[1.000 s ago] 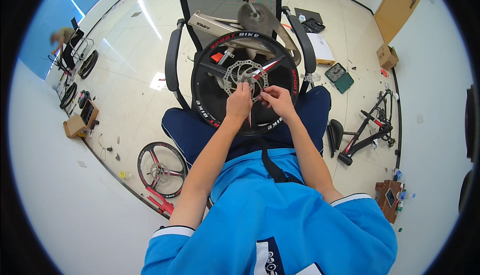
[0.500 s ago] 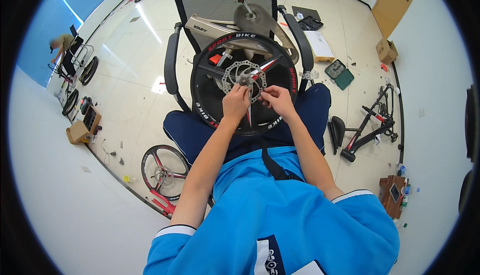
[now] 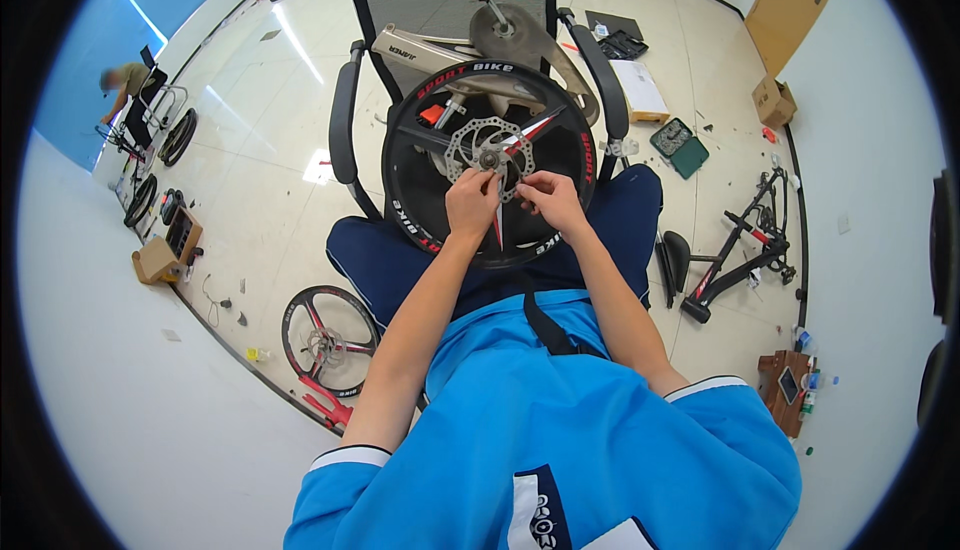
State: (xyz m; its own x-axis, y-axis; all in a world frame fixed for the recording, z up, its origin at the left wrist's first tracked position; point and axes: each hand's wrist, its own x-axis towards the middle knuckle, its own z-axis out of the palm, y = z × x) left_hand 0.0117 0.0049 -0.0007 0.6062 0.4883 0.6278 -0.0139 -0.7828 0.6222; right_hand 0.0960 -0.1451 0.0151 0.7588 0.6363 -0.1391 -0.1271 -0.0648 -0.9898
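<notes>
A black bicycle wheel (image 3: 574, 212) with red and white spokes lies across my lap and the seat of an office chair. At its middle is a silver disc brake rotor (image 3: 462, 142), set around the hub (image 3: 489, 161). My left hand (image 3: 471, 204) has its fingertips pinched together at the rotor's lower edge, just below the hub. Close by on the right, my right hand (image 3: 553, 202) pinches with thumb and forefinger at the rotor's lower right edge. Whatever lies between the fingertips of either hand is too small or hidden to make out.
Behind the wheel, a pale bicycle frame (image 3: 410, 52) rests on the office chair (image 3: 343, 120). A second wheel (image 3: 291, 343) lies at lower left, a dark bike frame (image 3: 735, 268) at right. An open green case (image 3: 690, 158) sits on the floor. Another person (image 3: 130, 80) bends far left.
Both hands stay at the rotor, with only slight finger movement. The wheel's near edge sits a little higher in the picture.
</notes>
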